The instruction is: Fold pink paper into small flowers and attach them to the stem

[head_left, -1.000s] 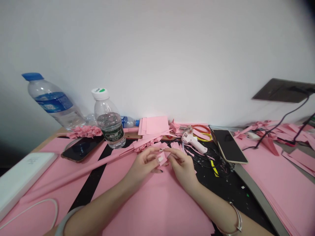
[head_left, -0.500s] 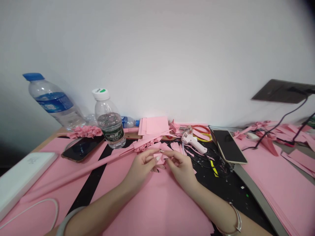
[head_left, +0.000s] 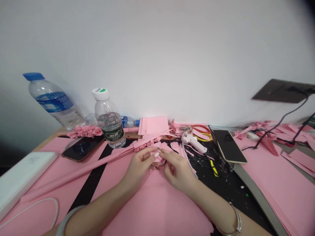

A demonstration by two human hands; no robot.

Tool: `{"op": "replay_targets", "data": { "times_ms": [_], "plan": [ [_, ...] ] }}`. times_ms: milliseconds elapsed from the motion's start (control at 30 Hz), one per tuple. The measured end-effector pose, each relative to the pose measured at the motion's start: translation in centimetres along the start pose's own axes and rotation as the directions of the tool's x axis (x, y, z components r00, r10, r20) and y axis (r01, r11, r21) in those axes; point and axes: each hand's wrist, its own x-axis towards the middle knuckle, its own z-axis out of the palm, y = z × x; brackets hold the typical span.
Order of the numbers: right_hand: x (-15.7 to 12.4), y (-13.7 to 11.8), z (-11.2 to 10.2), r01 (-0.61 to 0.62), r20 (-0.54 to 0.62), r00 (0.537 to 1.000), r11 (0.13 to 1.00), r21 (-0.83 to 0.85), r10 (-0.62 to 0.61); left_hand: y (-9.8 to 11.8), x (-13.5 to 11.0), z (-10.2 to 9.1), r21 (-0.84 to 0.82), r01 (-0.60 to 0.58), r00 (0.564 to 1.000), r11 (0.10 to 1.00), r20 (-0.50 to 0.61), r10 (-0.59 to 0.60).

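The grip is pinched tight on both sides: the left hand [head_left: 139,167] and right hand [head_left: 178,172] hold a small folded pink paper piece [head_left: 157,156] at lower centre of the frame. Slackened fingers could let it spring open or drop among the pink paper scraps [head_left: 176,148] just beyond.

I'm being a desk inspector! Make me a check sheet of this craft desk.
surface: pink paper sheets over a black mat
job's things: folded pink paper pieces
grips: left hand and right hand both pinch the pieces
clutter: hot glue gun, red-handled scissors, two phones, water bottle
cables: white cable, dark cable
surroundings: white wall
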Motion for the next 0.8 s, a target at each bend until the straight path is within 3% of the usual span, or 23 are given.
{"op": "replay_targets", "data": {
  "times_ms": [800],
  "plan": [
    [-0.37, 0.58, 0.08, 0.042, -0.007, 0.999, 0.996, -0.075, -0.042, 0.10, 0.07, -0.10, 0.095, -0.007, 1.000, 0.995, -0.015, 0.009]
  ]
}}
